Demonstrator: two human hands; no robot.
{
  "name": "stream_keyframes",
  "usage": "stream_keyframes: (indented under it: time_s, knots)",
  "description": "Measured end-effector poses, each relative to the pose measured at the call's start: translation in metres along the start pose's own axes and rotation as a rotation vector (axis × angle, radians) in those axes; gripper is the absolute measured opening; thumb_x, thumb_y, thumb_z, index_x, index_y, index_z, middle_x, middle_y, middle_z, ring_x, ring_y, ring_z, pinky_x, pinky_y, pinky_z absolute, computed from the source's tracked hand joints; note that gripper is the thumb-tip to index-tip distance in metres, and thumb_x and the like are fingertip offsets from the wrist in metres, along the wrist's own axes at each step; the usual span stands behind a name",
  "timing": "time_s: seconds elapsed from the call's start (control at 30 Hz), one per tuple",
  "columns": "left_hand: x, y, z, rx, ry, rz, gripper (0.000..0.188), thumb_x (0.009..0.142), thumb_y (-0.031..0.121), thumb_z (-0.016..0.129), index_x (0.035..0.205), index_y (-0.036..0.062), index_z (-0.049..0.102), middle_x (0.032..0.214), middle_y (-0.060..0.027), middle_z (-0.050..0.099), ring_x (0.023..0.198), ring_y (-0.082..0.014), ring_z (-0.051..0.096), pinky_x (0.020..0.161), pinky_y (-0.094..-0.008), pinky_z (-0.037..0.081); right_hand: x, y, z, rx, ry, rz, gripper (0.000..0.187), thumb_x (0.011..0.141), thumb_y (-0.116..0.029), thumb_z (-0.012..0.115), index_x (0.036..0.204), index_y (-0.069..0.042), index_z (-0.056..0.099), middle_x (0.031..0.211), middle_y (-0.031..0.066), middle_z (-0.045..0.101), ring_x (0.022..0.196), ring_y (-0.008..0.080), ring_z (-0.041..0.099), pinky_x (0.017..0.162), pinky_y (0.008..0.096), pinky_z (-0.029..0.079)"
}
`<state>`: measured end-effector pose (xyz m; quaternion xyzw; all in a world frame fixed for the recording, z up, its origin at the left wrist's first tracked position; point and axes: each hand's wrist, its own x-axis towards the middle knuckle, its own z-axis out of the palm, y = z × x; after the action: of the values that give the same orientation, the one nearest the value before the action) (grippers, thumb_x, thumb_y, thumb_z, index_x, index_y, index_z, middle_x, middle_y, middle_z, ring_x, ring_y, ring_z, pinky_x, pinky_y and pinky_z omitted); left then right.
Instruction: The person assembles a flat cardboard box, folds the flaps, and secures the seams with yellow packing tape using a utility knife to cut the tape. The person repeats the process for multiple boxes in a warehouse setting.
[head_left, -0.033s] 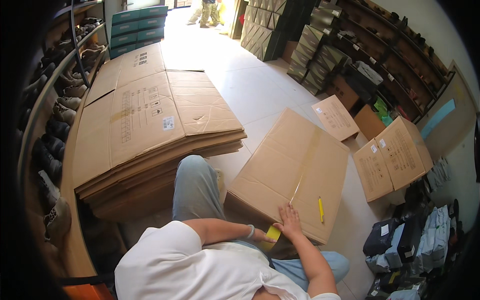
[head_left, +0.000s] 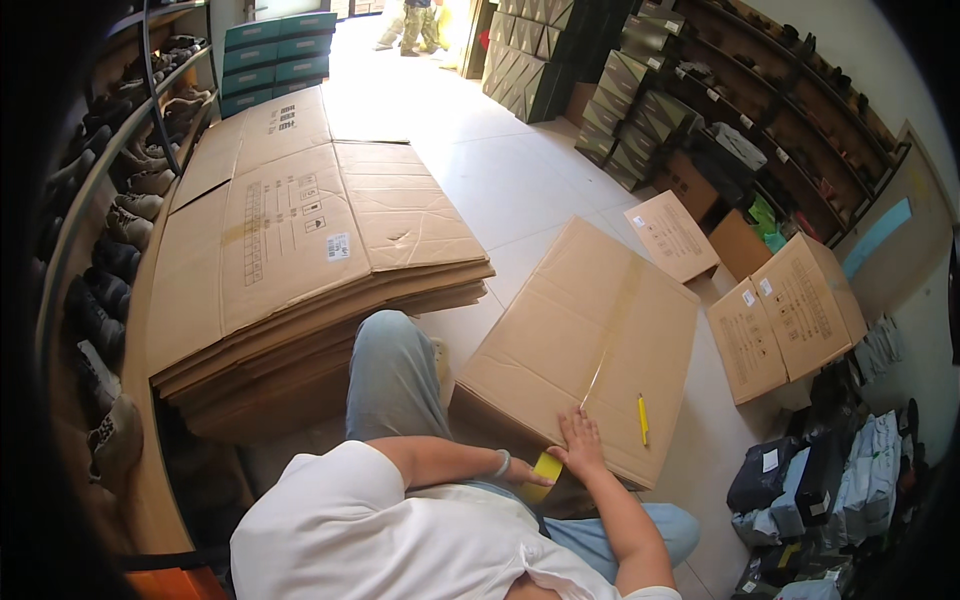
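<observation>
In front of me stands a closed cardboard box, with a strip of clear tape along its middle seam. My left hand is closed around a roll of yellow tape by the box's near edge. My right hand lies with fingers stretched out on the box top, at the near end of the seam; its thumb is close to the roll. Right of that hand, a slim yellow tool, probably a utility knife, rests on the box. The near side of the box is mostly hidden.
Flattened cardboard boxes are piled at my left, beside a shelf of shoes. More cartons and bagged packages lie at the right. Shoe boxes are stacked farther back. A person's legs show by the bright doorway.
</observation>
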<state>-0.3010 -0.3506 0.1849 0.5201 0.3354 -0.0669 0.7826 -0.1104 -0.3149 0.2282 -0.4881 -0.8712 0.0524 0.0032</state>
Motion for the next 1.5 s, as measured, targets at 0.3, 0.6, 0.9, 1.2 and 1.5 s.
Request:
stream_keyframes:
  time_s: [0.3, 0.6, 0.9, 1.2, 1.5]
  knots:
    - [0.002, 0.0, -0.006, 0.193, 0.011, -0.094, 0.09, 0.07, 0.074, 0.059, 0.129, 0.007, 0.052, 0.125, -0.0133, 0.054, 0.117, -0.0239, 0.049, 0.098, -0.0387, 0.038, 0.0, 0.0, 0.005, -0.03, 0.047, -0.014, 0.086, 0.078, -0.056, 0.058, 0.147, -0.02, 0.021, 0.151, 0.0191, 0.018, 0.139, 0.0356, 0.018, 0.11, 0.0505, 0.018]
    - [-0.003, -0.009, -0.004, 0.141, 0.011, -0.082, 0.084, 0.072, 0.069, 0.059, 0.128, 0.0063, 0.052, 0.124, -0.0129, 0.055, 0.115, -0.0236, 0.051, 0.097, -0.0382, 0.039, 0.001, 0.0, 0.001, -0.016, 0.055, -0.016, 0.087, 0.075, -0.051, 0.065, 0.146, -0.02, 0.024, 0.149, 0.0201, 0.02, 0.137, 0.0369, 0.022, 0.108, 0.0525, 0.022]
    - [-0.006, -0.012, -0.005, 0.117, 0.025, -0.099, 0.079, 0.074, 0.065, 0.058, 0.126, 0.0057, 0.053, 0.123, -0.0125, 0.056, 0.112, -0.0234, 0.052, 0.095, -0.0377, 0.04, 0.0, 0.01, 0.021, -0.05, 0.087, -0.03, 0.09, 0.075, -0.059, 0.059, 0.147, -0.022, 0.021, 0.151, 0.0179, 0.017, 0.139, 0.0345, 0.018, 0.11, 0.0505, 0.019]
    - [-0.005, -0.013, -0.001, 0.095, 0.036, -0.084, 0.073, 0.077, 0.06, 0.058, 0.125, 0.0051, 0.054, 0.122, -0.0121, 0.057, 0.11, -0.0231, 0.054, 0.094, -0.0372, 0.041, 0.0, 0.01, 0.019, -0.049, 0.067, -0.021, 0.09, 0.075, -0.059, 0.059, 0.147, -0.022, 0.021, 0.151, 0.0177, 0.018, 0.138, 0.035, 0.02, 0.11, 0.0507, 0.02]
    - [-0.006, -0.011, 0.0, 0.116, 0.052, -0.073, 0.068, 0.079, 0.055, 0.058, 0.124, 0.0045, 0.054, 0.12, -0.0118, 0.058, 0.107, -0.0229, 0.055, 0.092, -0.0368, 0.043, -0.004, 0.011, 0.013, -0.121, 0.118, -0.035, 0.087, 0.076, -0.051, 0.064, 0.146, -0.018, 0.024, 0.15, 0.0194, 0.02, 0.137, 0.0354, 0.023, 0.11, 0.0478, 0.02]
